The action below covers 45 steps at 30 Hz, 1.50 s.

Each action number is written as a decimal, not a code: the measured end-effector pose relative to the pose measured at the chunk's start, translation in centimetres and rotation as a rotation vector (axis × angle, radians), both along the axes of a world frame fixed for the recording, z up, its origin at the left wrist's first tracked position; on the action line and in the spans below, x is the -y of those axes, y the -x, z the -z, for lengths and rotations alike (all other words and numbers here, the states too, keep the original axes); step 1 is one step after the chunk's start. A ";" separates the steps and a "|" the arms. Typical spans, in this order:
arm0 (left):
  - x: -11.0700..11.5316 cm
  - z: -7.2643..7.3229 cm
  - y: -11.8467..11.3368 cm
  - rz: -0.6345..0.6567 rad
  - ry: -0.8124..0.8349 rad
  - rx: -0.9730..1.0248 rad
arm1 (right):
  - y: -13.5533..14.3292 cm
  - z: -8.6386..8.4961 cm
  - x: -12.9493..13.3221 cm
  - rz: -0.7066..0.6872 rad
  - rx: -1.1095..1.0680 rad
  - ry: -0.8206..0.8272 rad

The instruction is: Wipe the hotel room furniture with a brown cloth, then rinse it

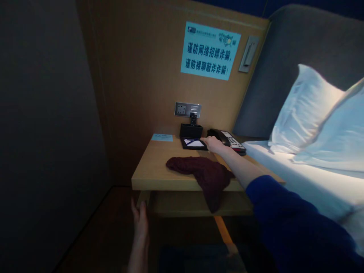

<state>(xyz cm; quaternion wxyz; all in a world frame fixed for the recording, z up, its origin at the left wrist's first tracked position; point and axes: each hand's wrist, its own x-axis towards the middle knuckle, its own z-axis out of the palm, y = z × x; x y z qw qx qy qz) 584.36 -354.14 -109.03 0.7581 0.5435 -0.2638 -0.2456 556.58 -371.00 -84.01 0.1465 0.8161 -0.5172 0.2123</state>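
My right hand (213, 144) reaches across the bedside table (155, 167) to the right edge of a black notepad holder (186, 147). Its fingers look closed at that edge, with the fingertips partly hidden. On the holder lie a white notepad (198, 143) and a dark blue pen (191, 142). A crumpled maroon cloth (203, 170) lies in front and hangs over the table's front edge. Low at the table's left side is my left hand (140, 220), holding nothing, fingers apart, beside the lower shelf's end.
A black telephone (231, 142) stands right of my right hand. Behind the holder is a black box (191, 131) with a remote-like item. A blue card (162, 137) lies at the back left. Wall sockets (187, 109) and a sign (210, 51) are above; the bed (267, 159) borders the right.
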 end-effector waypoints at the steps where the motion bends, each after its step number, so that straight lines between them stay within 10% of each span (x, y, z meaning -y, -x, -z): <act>1: 0.1 0.1 0.0 -0.006 -0.006 0.021 | -0.2 0.2 0.9 0.004 -0.013 -0.015; 9: 0.3 0.0 0.3 -0.089 -0.015 0.047 | -1.1 1.5 4.7 0.042 -0.099 -0.050; 20: 0.9 0.5 -0.4 -0.084 -0.018 0.068 | 0.5 0.8 3.7 -0.033 0.249 0.010; 26: 0.6 0.1 0.0 -0.078 -0.006 0.049 | 3.3 1.6 -6.9 -0.475 0.645 0.008; 30: 0.8 0.2 0.1 -0.061 0.015 0.030 | 2.5 8.9 -17.8 -0.785 0.400 -0.232; 34: 0.7 0.5 -0.1 -0.049 0.010 0.012 | 0.4 14.9 -22.4 -0.758 -0.046 -0.241; 40: 0.4 0.4 0.0 -0.020 0.026 -0.002 | 0.4 9.3 -18.5 -0.614 0.128 0.240; 45: 0.5 0.4 0.3 -0.024 0.018 -0.009 | 0.3 6.7 -12.8 -0.426 0.055 0.028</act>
